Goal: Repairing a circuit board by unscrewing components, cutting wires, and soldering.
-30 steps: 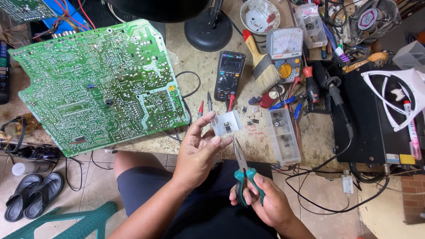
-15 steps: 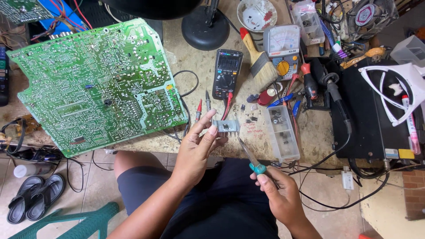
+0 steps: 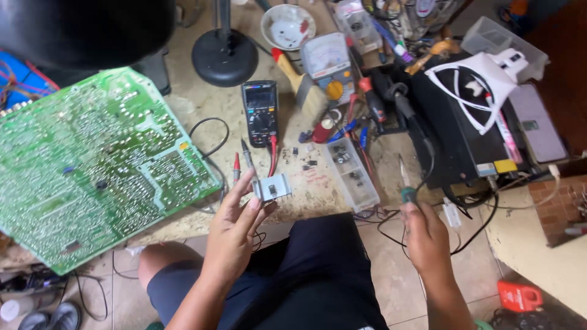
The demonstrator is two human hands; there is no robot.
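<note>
the left hand point(image 3: 235, 235) pinches a small silver metal heat sink with a dark component on its face point(image 3: 273, 187) between thumb and fingertips, holding it up over the near edge of the pale stone workbench point(image 3: 202, 104). the right hand point(image 3: 426, 235) is closed around the green handles of a pair of slim pliers point(image 3: 405, 181), whose tips point up and away from the person.

a second ago the pliers sat low over the lap, just under the heat sink; half a second ago they were still close beneath it. now they are well off to the right of the heat sink, and the two hands are apart. judged from that, the pliers' work on the part looks paused or done, and the part is held up alone for a look.

just beyond the heat sink lie red and black probe leads point(image 3: 244, 160) running back to a black digital multimeter point(image 3: 260, 112). to the right of the heat sink sits a clear plastic parts box point(image 3: 351, 173). to its left lies a large green circuit board, solder side up point(image 3: 98, 168). farther beyond it are a white analogue meter with a yellow dial point(image 3: 326, 61), a wooden brush point(image 3: 301, 84) and a white bowl point(image 3: 287, 25). far right of the heat sink, a black box carries a small yellow label point(image 3: 505, 165), and low down on the floor lies a red packet point(image 3: 518, 296).
</note>
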